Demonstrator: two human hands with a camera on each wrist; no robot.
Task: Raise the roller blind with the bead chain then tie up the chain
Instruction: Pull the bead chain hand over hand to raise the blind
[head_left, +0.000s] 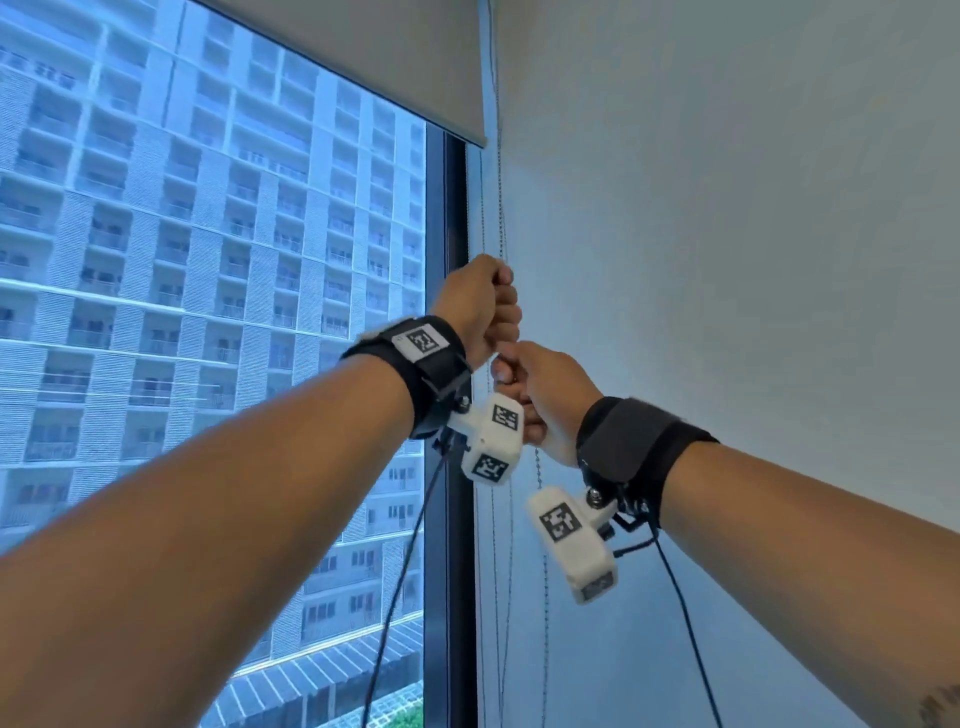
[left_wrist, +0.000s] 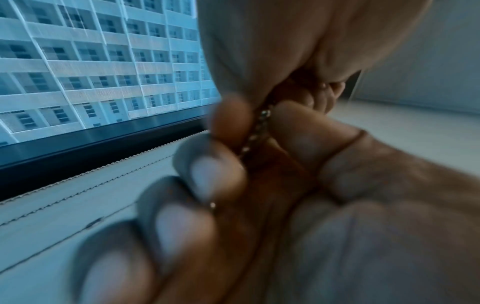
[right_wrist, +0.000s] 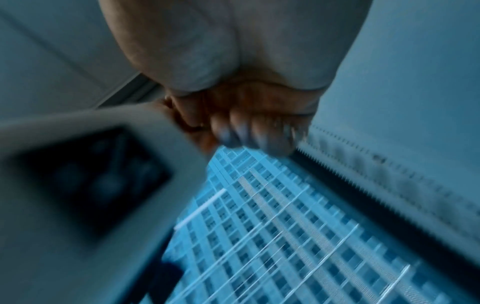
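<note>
The grey roller blind (head_left: 363, 62) is rolled high, its bottom bar near the top of the window. Beside its right edge the bead chain (head_left: 501, 208) drops straight down into my left hand (head_left: 493, 306), which grips it in a fist. Just below, touching it, my right hand (head_left: 537, 387) also grips the chain. Loose chain hangs on beneath my right hand (head_left: 540, 519). In the left wrist view the metal beads (left_wrist: 255, 133) run between curled fingers (left_wrist: 207, 170). The right wrist view is blurred and shows curled fingers (right_wrist: 254, 127); the chain inside them is hidden.
A tall window (head_left: 208, 260) looks onto a tower block. Its dark frame (head_left: 452, 234) stands just left of the chain, with a plain white wall (head_left: 727, 208) to the right. More thin chain strands (head_left: 480, 208) hang beside the frame. Camera cables (head_left: 405, 571) dangle from both wrists.
</note>
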